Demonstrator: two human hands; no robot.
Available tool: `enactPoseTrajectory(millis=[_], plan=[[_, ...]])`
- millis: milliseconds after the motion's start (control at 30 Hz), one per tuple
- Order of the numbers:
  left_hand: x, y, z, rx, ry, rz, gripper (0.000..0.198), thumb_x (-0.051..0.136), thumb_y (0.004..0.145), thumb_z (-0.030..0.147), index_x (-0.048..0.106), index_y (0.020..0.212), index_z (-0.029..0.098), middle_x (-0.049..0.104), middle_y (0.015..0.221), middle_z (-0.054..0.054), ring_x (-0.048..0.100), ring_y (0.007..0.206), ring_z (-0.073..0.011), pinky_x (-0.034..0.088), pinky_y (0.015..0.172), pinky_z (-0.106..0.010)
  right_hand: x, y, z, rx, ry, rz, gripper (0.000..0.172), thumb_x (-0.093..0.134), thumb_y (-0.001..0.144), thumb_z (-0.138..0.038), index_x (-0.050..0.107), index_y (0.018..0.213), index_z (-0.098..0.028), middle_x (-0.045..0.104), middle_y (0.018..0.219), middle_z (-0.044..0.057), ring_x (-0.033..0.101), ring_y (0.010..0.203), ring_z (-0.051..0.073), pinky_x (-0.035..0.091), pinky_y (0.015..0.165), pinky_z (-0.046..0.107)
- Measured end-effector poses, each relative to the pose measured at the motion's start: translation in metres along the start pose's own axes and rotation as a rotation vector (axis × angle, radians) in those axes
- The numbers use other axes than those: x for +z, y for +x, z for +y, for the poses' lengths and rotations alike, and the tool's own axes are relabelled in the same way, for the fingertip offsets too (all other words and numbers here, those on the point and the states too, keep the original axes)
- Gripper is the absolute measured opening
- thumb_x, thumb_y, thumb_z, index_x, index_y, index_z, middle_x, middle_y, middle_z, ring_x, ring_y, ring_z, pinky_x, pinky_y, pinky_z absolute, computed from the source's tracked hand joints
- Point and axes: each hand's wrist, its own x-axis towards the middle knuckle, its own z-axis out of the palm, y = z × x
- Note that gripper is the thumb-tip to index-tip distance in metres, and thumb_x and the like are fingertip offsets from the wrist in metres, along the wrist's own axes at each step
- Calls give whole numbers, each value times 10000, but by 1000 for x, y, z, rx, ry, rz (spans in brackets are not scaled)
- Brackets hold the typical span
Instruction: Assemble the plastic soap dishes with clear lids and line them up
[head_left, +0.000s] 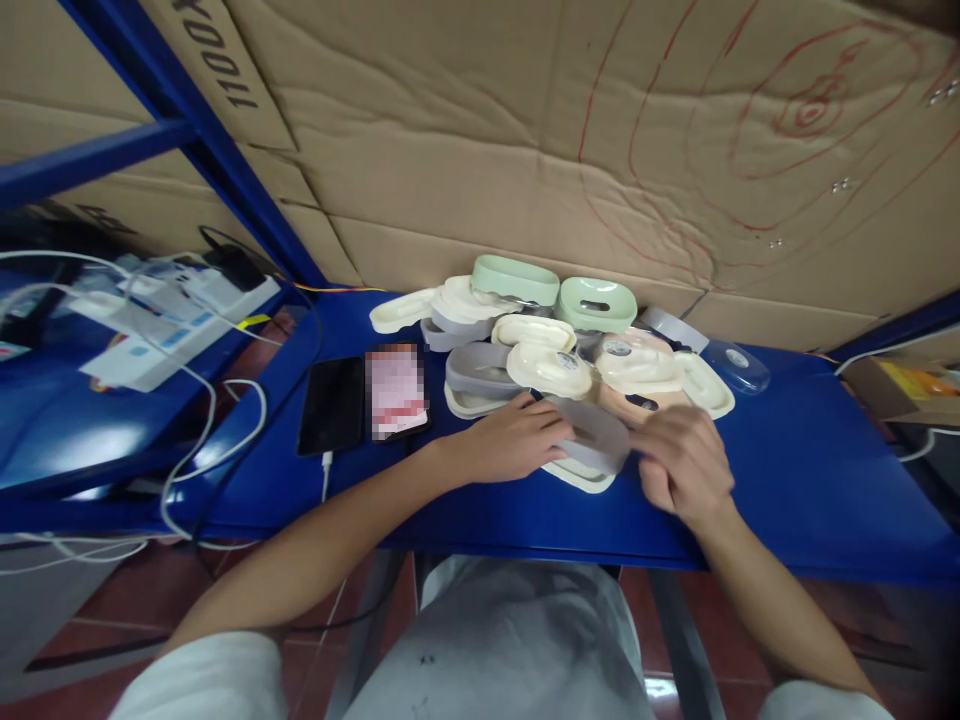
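Observation:
A grey oval soap dish (604, 440) lies near the table's front edge, partly over a cream oval piece (589, 478). My left hand (517, 437) is at its left side, with the fingers bent over its rim. Close to the dish's right end is my right hand (686, 460), its fingers curled and smeared by motion; whether it touches the rim I cannot tell. Just behind my hands are a cream oval lid (551, 370) with a round sticker, another grey dish (480, 372) and a peach dish (637, 403), partly covered by a cream lid (637, 370).
Green oval dishes (598, 303) stand at the back against a cardboard wall (450, 150). A clear blue lid (739, 367) lies to the right. Left of my arm are a dark phone (331, 405), a second device (395, 390), white cables and a power strip (161, 340).

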Motion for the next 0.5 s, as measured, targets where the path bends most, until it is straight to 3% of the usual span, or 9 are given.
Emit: enactPoseTrajectory(millis=[100,233,300,400,500], plan=[[-15,-1,0,-28,-125,94,196,514,1124,333,633,1196,195,755,1191,-101,681,1149,-260,452,1014,-405,-8,-25,-36,-11,37,-52,254,613,1026,-307,699,1263,-342,757,847,1,716,783,230,547,794,432],[-33,-3,-2,-62,-228,247,243,504,1121,359,623,1271,210,749,1233,-109,680,1182,-253,488,1043,-402,8,-47,-56,176,-44,-309,462,693,1014,-326,599,1466,-294,778,1267,83,729,1151,305,537,956,487],[-38,-3,-5,-103,-166,349,260,494,1123,357,629,1297,218,749,1282,-107,666,1245,-254,466,1087,-417,17,-50,-56,204,-26,-375,443,683,1028,-305,605,1464,-279,723,1408,102,697,1255,322,523,1004,503],[-47,-3,-15,-184,32,500,276,495,1124,358,646,1317,233,749,1342,-98,651,1309,-266,428,1103,-440,16,-47,-54,179,72,-325,347,666,1026,-190,668,1364,-268,772,1308,86,744,1142,284,544,961,470],[-60,-1,-34,-262,178,579,298,476,1128,361,654,1332,236,729,1407,-102,638,1347,-275,401,1112,-452,0,-36,-51,131,206,-268,358,685,1012,-171,673,1357,-264,801,1206,69,762,1065,255,563,957,461]])
